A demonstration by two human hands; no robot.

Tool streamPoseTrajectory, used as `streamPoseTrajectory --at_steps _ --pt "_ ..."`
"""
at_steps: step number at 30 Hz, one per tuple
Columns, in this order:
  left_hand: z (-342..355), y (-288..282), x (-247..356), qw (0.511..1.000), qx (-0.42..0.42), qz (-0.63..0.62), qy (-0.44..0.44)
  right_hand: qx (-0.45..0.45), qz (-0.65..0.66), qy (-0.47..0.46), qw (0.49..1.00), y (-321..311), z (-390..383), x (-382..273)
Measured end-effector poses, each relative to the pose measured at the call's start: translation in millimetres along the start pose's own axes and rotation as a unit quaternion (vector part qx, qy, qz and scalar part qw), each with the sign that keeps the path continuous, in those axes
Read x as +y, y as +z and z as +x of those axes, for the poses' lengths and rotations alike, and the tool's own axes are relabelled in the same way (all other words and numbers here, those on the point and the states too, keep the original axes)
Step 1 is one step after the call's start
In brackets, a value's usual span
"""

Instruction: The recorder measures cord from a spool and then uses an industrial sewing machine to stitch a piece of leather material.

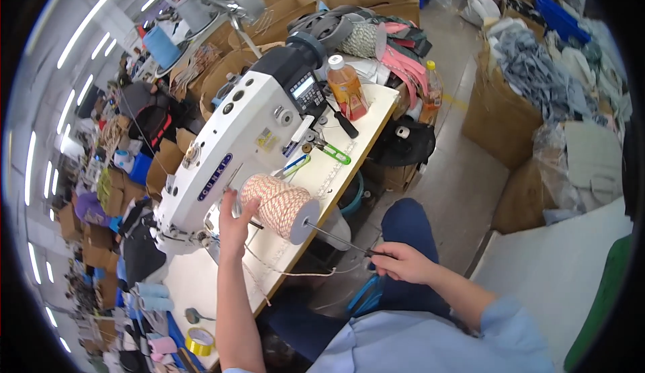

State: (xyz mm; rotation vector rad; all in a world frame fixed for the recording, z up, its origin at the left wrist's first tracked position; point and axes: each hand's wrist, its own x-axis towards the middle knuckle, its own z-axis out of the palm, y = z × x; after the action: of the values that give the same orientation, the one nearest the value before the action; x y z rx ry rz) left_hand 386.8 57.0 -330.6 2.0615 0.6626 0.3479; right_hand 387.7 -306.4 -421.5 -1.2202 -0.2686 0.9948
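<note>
A large spool of orange-and-white twisted cord with a grey end disc lies tilted over the white sewing machine table. My left hand is raised at the spool's left side, fingers apart, its thumb at the wound cord; how firmly it touches I cannot tell. My right hand is closed on the dark handle of a long thin metal rod. The rod's far end meets the hole in the spool's end disc. A loose length of cord hangs below the spool over the table edge.
Behind the spool stands a white sewing machine with a control panel. Green-handled snips, a drink bottle and a dark-handled tool lie or stand right of it. Yellow tape sits front left. Cardboard boxes with fabric line the right.
</note>
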Motion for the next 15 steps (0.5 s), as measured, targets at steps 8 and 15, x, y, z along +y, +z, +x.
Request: streamPoseTrajectory --at_steps 8,15 --pt "-29 20 -15 0.984 -0.056 -0.164 0.051 -0.066 0.071 0.137 0.986 32 52 -26" --pt "-81 -1 -15 0.995 0.016 -0.071 0.072 -0.033 -0.15 -0.065 0.986 39 38 -30"
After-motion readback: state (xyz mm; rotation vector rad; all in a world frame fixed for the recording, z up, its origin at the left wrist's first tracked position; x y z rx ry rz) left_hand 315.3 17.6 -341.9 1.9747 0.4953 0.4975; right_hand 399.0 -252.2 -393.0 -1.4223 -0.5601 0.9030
